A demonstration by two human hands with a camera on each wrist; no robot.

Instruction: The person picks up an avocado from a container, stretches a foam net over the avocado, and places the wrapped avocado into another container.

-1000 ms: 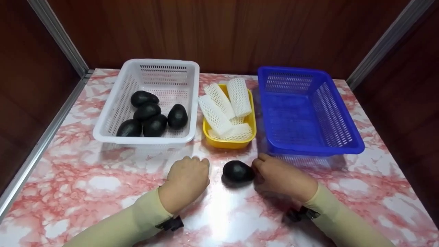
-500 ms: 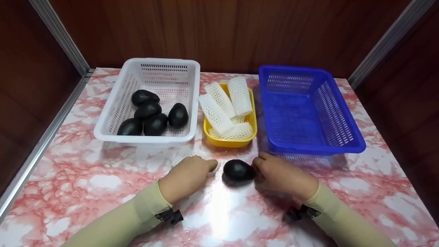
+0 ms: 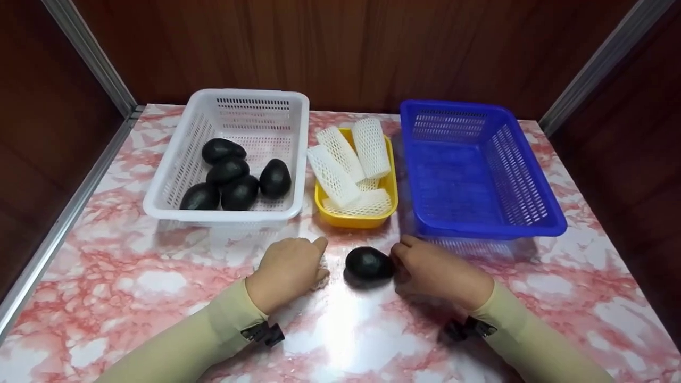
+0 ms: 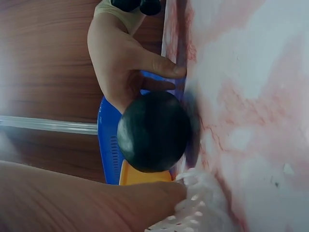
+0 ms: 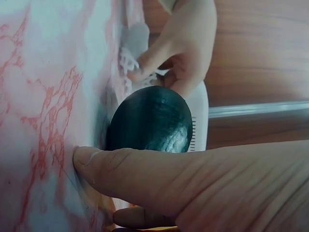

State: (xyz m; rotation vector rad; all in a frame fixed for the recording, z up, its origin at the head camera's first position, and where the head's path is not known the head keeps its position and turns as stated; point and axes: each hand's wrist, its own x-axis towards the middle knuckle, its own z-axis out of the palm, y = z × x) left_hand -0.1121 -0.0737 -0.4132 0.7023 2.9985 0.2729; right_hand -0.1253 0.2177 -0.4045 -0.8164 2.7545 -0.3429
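One dark, smooth avocado [image 3: 368, 263] lies on the table between the two hands. The left hand [image 3: 287, 268] is to its left, apart from it, and pinches a white foam net sleeve [image 4: 203, 203], seen clearly in the left wrist view. From above, that sleeve is mostly hidden under the hand. At the avocado's narrow right end rests the right hand [image 3: 439, 274], its fingers loosely bent and close against the fruit. Its thumb [image 5: 111, 166] points down to the table in the right wrist view. Whether its hidden fingers touch the avocado is unclear.
A white basket [image 3: 223, 215] at back left holds several avocados [image 3: 239, 192]. In the middle, a yellow tray [image 3: 356, 222] carries several white foam net sleeves [image 3: 371, 149]. To the right stands a blue basket [image 3: 489, 230]. Wooden panels [image 3: 351, 53] enclose the table.
The left hand's thumb and forefinger have shifted: the forefinger reached toward the avocado, then drew back, and the thumb now shows spread apart. The right hand and avocado have stayed put.
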